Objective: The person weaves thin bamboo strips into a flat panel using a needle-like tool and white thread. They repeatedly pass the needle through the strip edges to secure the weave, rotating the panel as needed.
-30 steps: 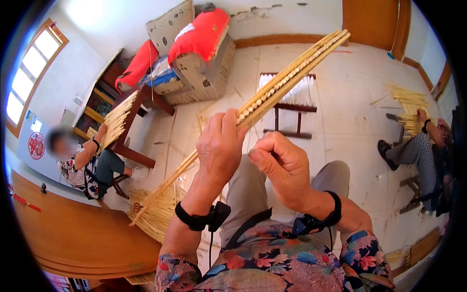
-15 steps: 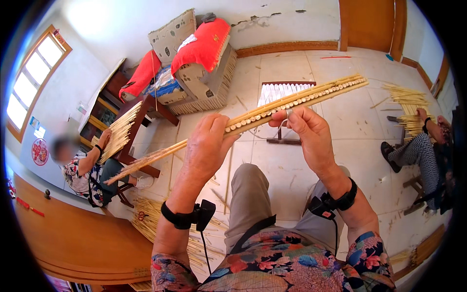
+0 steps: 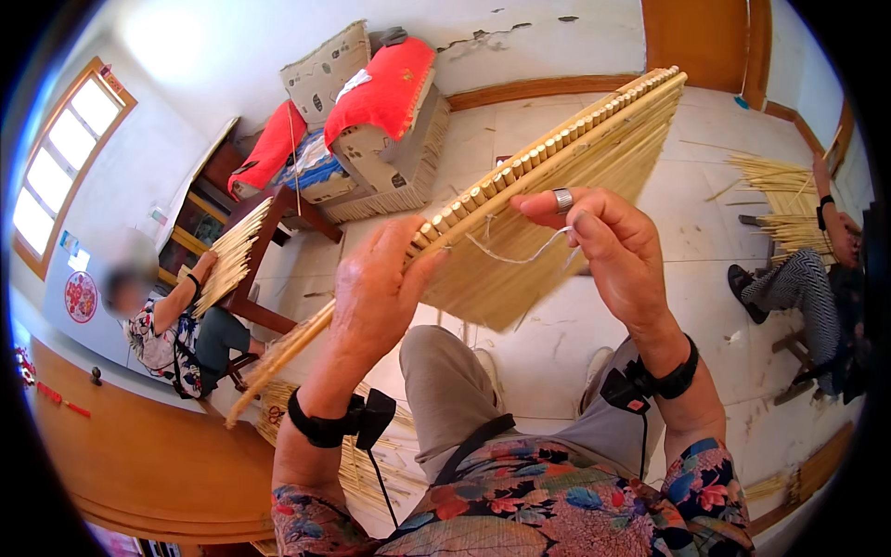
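Fingers of the left hand [image 3: 376,290] hold a stick mat [image 3: 613,148]; at their three o'clock, the right hand [image 3: 613,255] pinches string [image 3: 509,262].

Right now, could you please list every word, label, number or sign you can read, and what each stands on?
No text can be read.
Round red decoration on the pale panel at left: too small to make out.
Small papers above it: too small.
Stalk mat in the left hand: no lettering visible.

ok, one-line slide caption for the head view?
Left-hand grip on the edge of a stalk mat, right-hand grip on a white thread.
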Demonstrator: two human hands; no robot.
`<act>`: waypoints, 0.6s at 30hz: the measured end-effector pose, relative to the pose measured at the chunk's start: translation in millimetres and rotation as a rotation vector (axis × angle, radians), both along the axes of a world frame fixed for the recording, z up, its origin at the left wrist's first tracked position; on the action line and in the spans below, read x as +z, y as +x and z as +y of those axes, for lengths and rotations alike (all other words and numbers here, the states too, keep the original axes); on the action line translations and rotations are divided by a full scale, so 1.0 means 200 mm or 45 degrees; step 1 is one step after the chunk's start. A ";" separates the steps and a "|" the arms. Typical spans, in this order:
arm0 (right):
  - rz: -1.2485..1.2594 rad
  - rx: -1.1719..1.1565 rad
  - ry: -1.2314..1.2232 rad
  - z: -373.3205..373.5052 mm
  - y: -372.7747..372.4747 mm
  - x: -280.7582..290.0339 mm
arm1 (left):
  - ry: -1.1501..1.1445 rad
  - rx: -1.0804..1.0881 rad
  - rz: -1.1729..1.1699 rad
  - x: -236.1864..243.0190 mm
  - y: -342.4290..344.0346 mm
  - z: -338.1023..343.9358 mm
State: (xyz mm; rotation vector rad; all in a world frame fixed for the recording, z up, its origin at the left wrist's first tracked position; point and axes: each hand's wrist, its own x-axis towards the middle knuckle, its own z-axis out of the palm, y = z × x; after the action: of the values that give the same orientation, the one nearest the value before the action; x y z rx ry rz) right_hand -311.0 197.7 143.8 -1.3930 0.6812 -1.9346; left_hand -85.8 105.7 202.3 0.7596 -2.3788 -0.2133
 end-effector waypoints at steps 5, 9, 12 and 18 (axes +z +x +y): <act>-0.105 0.107 0.168 -0.07 0.07 -0.11 | 0.482 0.058 0.020 -0.13 0.08 -0.04; -0.113 0.109 0.340 -0.12 0.10 -0.24 | 0.769 0.108 0.008 -0.31 0.14 -0.07; -0.134 0.162 0.524 -0.11 0.02 -0.34 | 0.800 0.146 -0.099 -0.38 0.13 -0.08; 0.283 -0.041 0.875 -0.02 -0.12 -0.38 | 0.939 0.233 -0.123 -0.48 0.24 -0.15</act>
State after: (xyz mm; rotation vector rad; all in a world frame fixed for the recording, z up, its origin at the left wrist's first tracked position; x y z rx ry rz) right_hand -335.3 193.0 67.9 -1.1505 1.3266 -1.3650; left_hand -37.5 74.8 107.1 1.3314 -2.2869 -1.0281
